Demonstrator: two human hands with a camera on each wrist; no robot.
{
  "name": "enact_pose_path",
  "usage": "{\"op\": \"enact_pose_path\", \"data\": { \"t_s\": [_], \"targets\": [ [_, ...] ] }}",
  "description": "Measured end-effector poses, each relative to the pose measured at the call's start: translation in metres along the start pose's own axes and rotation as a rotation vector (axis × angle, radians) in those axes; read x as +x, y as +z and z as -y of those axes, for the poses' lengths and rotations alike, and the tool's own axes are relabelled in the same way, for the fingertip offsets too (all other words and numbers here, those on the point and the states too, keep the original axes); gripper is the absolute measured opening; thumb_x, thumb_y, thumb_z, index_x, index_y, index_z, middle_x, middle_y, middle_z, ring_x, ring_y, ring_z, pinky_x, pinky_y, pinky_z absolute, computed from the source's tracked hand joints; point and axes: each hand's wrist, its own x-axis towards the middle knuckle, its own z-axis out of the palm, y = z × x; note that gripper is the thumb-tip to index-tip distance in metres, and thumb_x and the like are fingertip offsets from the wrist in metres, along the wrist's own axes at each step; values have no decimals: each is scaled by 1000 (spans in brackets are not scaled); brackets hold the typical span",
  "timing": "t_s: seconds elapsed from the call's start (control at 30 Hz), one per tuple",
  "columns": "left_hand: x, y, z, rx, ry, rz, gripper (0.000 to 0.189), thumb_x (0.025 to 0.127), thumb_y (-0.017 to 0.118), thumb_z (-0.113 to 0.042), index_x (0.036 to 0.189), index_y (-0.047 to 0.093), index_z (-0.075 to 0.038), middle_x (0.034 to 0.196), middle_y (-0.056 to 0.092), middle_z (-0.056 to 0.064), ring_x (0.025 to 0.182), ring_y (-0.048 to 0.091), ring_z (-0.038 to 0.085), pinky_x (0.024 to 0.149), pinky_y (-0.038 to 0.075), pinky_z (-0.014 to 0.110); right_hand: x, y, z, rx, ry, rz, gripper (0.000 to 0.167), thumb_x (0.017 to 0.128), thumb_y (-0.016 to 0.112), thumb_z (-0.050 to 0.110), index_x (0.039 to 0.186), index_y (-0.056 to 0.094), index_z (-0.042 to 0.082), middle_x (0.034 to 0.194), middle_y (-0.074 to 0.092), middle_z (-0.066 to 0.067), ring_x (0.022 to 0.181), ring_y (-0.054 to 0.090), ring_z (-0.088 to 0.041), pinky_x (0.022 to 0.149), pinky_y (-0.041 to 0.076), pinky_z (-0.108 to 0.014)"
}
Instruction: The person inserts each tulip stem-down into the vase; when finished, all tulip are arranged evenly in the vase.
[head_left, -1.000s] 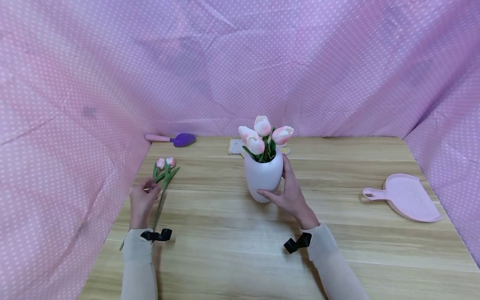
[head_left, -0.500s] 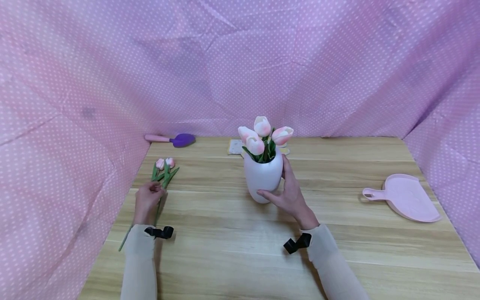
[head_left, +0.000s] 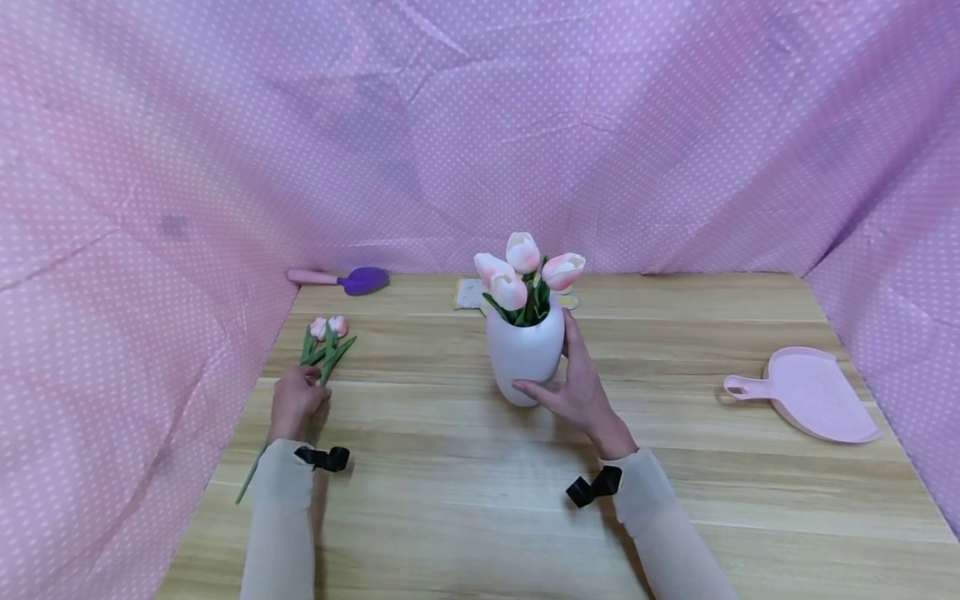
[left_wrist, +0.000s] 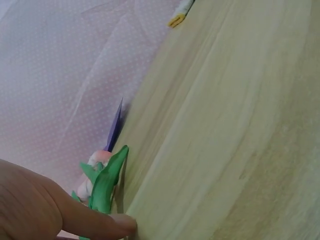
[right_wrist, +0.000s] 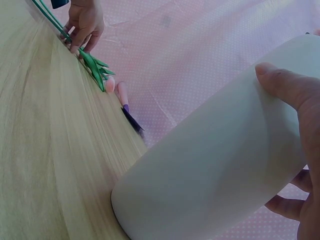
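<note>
Two pink tulips with green leaves lie on the left side of the wooden table. My left hand pinches at their stems just below the leaves, covering part of them. From the right wrist view, the thumb and fingers of that left hand meet low at the stems, close over the table. At the middle, a white vase stands upright, holding several pink-and-white tulips. My right hand grips the vase from its right side, the thumb across the front and the fingers behind.
A trowel with a purple blade and pink handle lies at the back left, by the pink dotted cloth. Behind the vase lies a flat patterned piece. A pink dustpan rests on the right.
My left hand has shifted slightly right over the tulip stems, and its fingers have drawn together on them. The right hand and the vase have stayed in place.
</note>
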Motion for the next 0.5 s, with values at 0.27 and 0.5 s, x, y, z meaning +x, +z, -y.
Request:
{"op": "enact_pose_path", "data": {
  "t_s": [0.27,0.5],
  "targets": [
    [-6,-5,-3,4,-54,19,33,87,66,-8,115,61,9,106,63,27,90,59,34,64,46,30,0,0,0,0,-7,-5,123,67,93,11,160,12,15,155,41,-12,136,49,-29,105,52,-55],
    [-6,-9,-3,22,-18,32,31,86,63,-5,113,64,10,100,66,26,87,61,33,61,44,26,0,1,0,-6,-7,-5,123,67,93,10,160,12,15,153,43,-14,134,50,-29,104,52,-55]
  ]
}}
